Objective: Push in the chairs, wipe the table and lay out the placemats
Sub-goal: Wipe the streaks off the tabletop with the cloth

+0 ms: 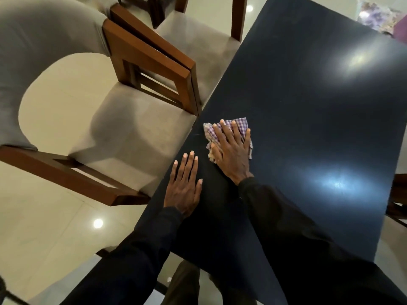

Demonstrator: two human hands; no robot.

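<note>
A dark glossy table [308, 102] fills the right half of the view. My right hand [231, 150] lies flat with spread fingers on a purple-and-white checked cloth [241, 124], pressing it onto the tabletop near the left edge. My left hand [184, 186] rests flat on the bare table just left of and nearer than the cloth. Two wooden chairs with grey cushions stand along the table's left side: the near chair [123, 133] and a farther chair [198, 45], their seats partly under the table edge.
Something with a purple floral pattern [376, 16] lies at the table's far right corner. Part of another chair [398, 201] shows at the right edge. A shiny cream tiled floor [44, 227] lies to the left, with ceiling lights reflected in it.
</note>
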